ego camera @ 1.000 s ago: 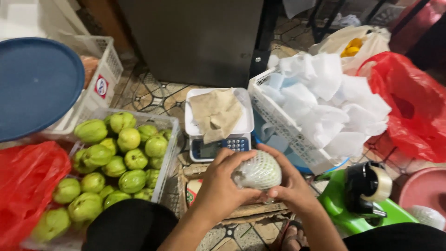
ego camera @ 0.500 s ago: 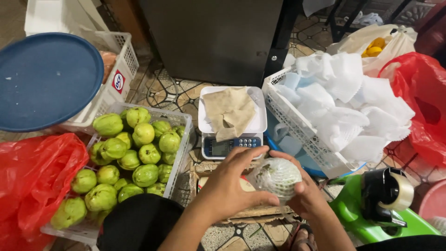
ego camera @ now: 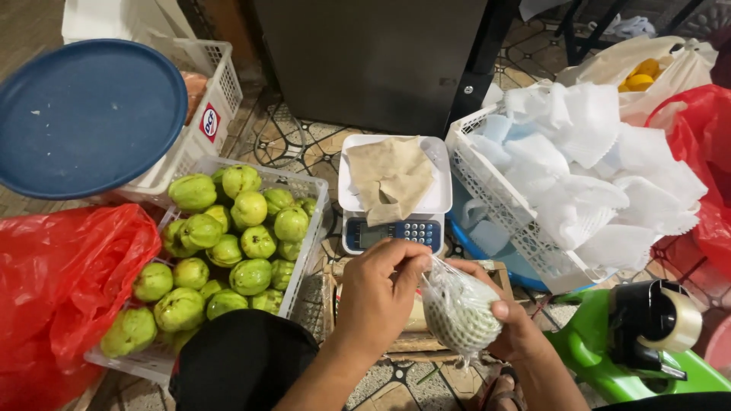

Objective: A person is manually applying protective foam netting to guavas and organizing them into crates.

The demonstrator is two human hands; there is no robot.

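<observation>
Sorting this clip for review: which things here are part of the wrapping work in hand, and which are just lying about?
In use:
left hand
right hand
netted fruit in clear bag
crate of green guavas
basket of white foam nets

Lying about:
blue round lid
scale with cloth
red bags
tape dispenser

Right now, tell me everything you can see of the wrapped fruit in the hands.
The wrapped fruit is round, sheathed in white foam netting, and sits inside a thin clear plastic bag. The left hand pinches the bag's gathered neck above it; the right hand cups it from beneath and the side, thumb on its flank. It hangs above a wooden board, in front of the scale. Its skin is hidden.
</observation>
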